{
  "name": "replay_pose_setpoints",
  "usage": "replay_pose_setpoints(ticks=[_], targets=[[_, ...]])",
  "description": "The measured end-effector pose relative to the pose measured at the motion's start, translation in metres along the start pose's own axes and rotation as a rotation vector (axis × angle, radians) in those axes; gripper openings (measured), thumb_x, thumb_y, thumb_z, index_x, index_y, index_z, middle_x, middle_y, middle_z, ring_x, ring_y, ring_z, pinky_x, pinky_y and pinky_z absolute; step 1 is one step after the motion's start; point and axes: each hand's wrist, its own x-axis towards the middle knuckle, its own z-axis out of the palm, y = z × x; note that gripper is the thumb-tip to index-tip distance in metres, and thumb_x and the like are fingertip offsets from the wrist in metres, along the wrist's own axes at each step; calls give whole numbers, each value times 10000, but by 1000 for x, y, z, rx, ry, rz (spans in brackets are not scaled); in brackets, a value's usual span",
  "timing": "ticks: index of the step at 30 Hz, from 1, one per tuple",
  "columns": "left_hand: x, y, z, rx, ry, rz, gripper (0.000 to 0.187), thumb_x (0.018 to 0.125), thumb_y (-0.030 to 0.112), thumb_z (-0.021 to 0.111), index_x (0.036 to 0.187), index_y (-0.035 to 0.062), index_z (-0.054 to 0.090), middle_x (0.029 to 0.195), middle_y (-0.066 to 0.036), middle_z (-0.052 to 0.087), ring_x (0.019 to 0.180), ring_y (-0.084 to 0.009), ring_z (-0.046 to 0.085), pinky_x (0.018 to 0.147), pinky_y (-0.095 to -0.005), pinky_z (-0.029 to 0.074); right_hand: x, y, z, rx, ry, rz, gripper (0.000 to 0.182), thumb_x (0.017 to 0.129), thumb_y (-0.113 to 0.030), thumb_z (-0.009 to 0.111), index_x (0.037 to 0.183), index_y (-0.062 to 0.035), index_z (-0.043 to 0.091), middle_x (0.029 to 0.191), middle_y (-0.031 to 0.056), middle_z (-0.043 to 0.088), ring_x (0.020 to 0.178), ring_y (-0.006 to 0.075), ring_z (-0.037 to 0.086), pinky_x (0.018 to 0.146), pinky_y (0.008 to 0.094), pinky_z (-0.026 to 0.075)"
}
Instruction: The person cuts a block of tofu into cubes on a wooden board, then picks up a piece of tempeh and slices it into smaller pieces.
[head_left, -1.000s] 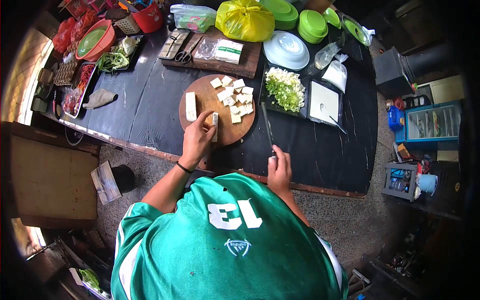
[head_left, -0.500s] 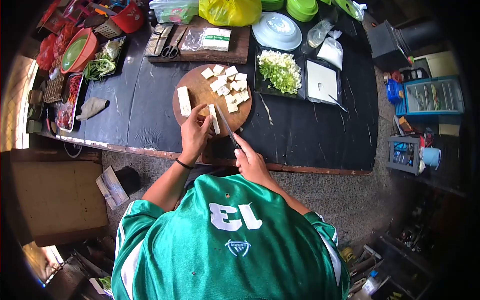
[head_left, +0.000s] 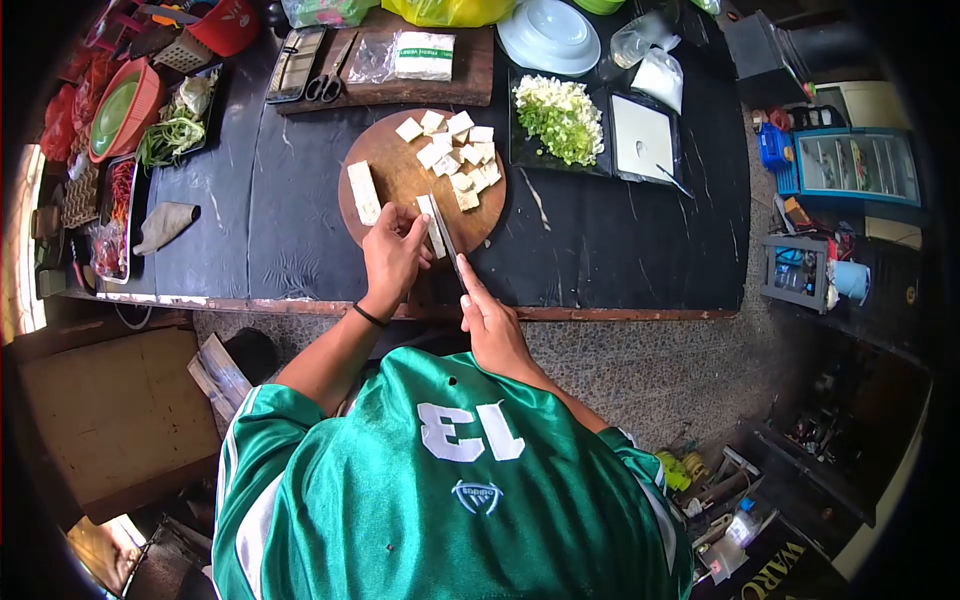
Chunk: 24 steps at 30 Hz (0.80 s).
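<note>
On the round wooden board (head_left: 395, 150) lie several white cubes (head_left: 460, 150) at the upper right and a whole white strip (head_left: 363, 192) at the left. A second strip (head_left: 433, 228) lies near the board's front edge. My left hand (head_left: 394, 250) is closed on this strip from its left side, with thumb and fingers bent around it. The knife (head_left: 447, 229) is in my right hand (head_left: 490, 325), its blade along the strip's right side and its tip pointing away from me. My right fingers are wrapped round the handle, which they mostly hide.
Behind the board, a thick wooden slab (head_left: 385, 94) bears scissors (head_left: 328, 82) and a white packet (head_left: 424, 56). To the right are a black tray (head_left: 535, 172) of chopped greens and a white tray (head_left: 643, 140). A grey cloth (head_left: 166, 226) lies at the left.
The view has shifted slightly. The fingers of my left hand have drawn in closer to the strip, and the knife blade has moved against the strip's right side.
</note>
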Motion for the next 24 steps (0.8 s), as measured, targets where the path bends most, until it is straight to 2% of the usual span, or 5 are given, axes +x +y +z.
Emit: replay_pose_setpoints(ticks=[12, 24], targets=[[-6, 11, 2, 35, 13, 1, 168, 1104, 143, 769, 1104, -11, 703, 880, -71, 764, 597, -110, 709, 480, -276, 549, 2, -9, 8, -37, -17, 35, 642, 1200, -145, 480, 1823, -223, 348, 875, 135, 650, 744, 234, 652, 798, 415, 578], [-6, 10, 1, 51, 8, 5, 153, 1107, 129, 759, 1132, -9, 698, 886, -68, 763, 597, -108, 707, 475, -278, 543, 4, -14, 14, -46, -7, 53, 648, 1192, -133, 481, 1821, -222, 349, 917, 200, 672, 790, 319, 677, 828, 472, 576]])
